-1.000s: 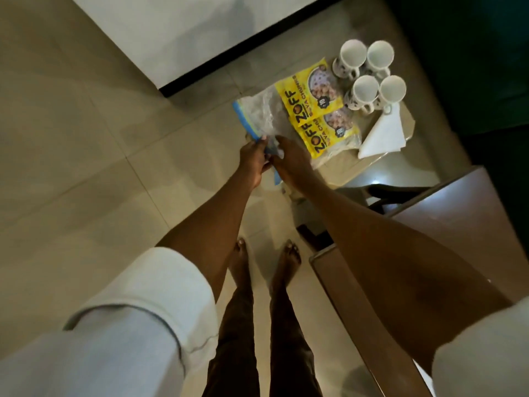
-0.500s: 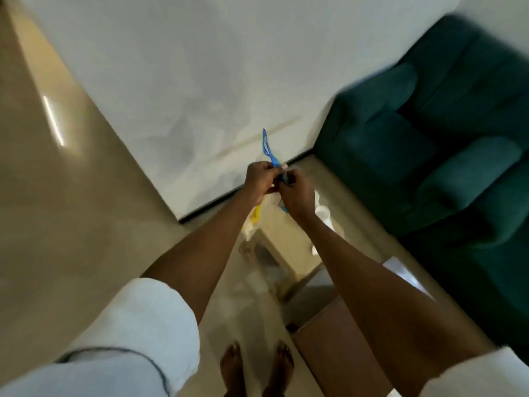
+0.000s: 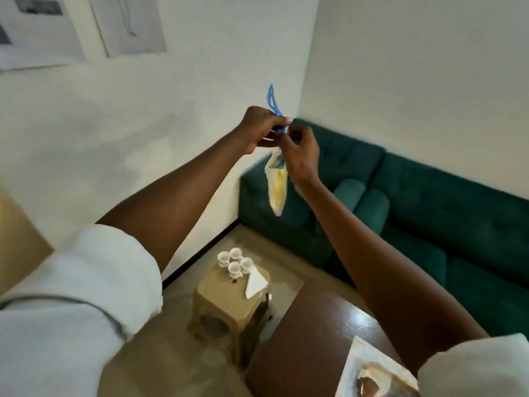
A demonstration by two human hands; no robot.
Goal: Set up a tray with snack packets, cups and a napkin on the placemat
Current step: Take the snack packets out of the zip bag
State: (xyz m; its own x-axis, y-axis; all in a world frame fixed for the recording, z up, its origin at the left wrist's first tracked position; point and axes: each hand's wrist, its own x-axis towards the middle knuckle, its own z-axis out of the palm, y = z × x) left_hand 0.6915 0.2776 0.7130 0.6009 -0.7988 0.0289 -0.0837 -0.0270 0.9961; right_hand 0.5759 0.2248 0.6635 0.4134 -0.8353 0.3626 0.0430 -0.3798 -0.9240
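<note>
I hold a clear plastic bag (image 3: pixel 276 184) with a blue zip top, raised in front of me at chest height. Yellow snack packets show through it, and it hangs edge-on. My left hand (image 3: pixel 259 130) and my right hand (image 3: pixel 300 154) both pinch the bag's blue top strip. Far below, several white cups (image 3: pixel 235 262) stand together on a small tan stool (image 3: pixel 226 299). A folded white napkin (image 3: pixel 255 282) lies beside them on the stool. A patterned placemat (image 3: pixel 375 373) lies on the brown table (image 3: pixel 315 325) at the lower right.
A dark green sofa (image 3: pixel 429 219) runs along the right wall into the corner. White walls stand ahead, with framed pictures (image 3: pixel 126 24) at the upper left. The floor is beige tile.
Both hands lifted the bag of snack packets off the stool and raised it high. My view swung up from the floor to the wall and sofa.
</note>
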